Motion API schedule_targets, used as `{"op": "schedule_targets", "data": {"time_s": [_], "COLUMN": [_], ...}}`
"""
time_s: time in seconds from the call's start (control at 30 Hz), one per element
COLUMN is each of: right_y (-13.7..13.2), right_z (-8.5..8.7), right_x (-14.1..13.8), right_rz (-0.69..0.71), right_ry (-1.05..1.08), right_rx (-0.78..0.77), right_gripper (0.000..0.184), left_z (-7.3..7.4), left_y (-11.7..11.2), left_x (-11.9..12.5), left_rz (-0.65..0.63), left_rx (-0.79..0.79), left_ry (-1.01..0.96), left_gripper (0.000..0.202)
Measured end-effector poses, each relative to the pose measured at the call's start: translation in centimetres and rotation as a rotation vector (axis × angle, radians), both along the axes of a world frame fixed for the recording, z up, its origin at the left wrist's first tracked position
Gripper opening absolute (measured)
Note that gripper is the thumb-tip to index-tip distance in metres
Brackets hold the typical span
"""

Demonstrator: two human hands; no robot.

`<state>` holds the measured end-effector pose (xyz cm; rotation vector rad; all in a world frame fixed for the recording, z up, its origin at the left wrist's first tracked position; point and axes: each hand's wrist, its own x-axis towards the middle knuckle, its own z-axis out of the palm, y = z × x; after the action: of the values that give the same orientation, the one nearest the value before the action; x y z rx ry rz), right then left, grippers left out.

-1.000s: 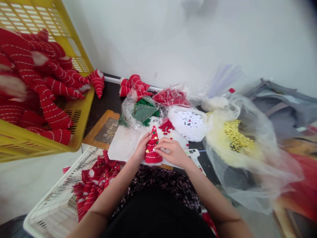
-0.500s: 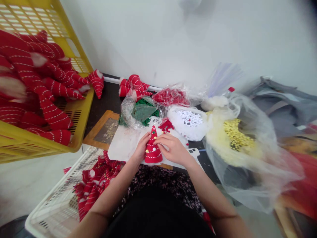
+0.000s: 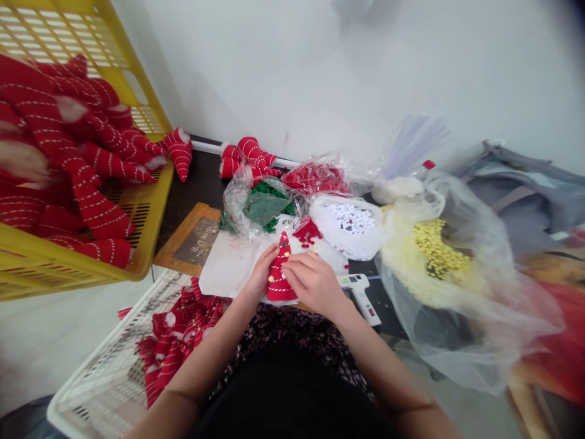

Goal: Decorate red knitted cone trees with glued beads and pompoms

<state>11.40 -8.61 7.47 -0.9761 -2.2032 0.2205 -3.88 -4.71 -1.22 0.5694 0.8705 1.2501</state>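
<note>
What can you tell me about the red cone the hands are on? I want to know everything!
The red cone looks like soft fabric, with white, stitch-like dashed lines around it. Small dots decorate it: a green one near the tip, yellow ones lower down. Its narrow tip points up in the picture, its wide base toward the person. The left hand holds one side; the right hand has its fingertips at the other, hiding part of it. It's in front of the small red pile.

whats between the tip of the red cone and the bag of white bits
In the head view, a small heap of loose red bits lies between the tip of the red cone and the bag of white bits.
</note>
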Motion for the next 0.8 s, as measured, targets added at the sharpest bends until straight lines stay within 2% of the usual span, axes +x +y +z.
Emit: {"op": "schedule_targets", "data": {"time_s": [0.1,0.2,0.4,0.57,0.67,0.8], "right_y": [1.2,2.7,4.3,4.5,5.0,5.6], "right_z": [-0.2,-1.1,-2.8,-2.2,-1.7,-1.5], "right_x": [1.5,2.5,1.8,1.5,1.4,1.3], "right_rz": [-0.143,-0.237,-0.187,-0.183,-0.095,0.008], "right_ry": [0.184,0.207,0.114,0.162,0.162,0.094], "right_rx": [-0.048,-0.115,-0.176,-0.168,-0.168,-0.198], "right_gripper": [0.028,0.022,0.013,0.019,0.021,0.015], "left_z": [0.2,0.4,0.0,-0.3,-0.5,-0.6], "left_y": [0.0,0.0,0.0,-0.2,-0.2,-0.1], "left_x": [0.0,0.0,-0.1,-0.1,-0.1,0.0], "left_rz": [-0.043,-0.055,-0.044,-0.073,-0.08,-0.077], "left_rx": [-0.024,-0.038,0.007,0.02,0.044,0.064], "left_ry": [-0.029,-0.026,-0.029,-0.04,-0.037,-0.044], "left_gripper": [0.033,0.038,0.036,0.035,0.036,0.039]}}
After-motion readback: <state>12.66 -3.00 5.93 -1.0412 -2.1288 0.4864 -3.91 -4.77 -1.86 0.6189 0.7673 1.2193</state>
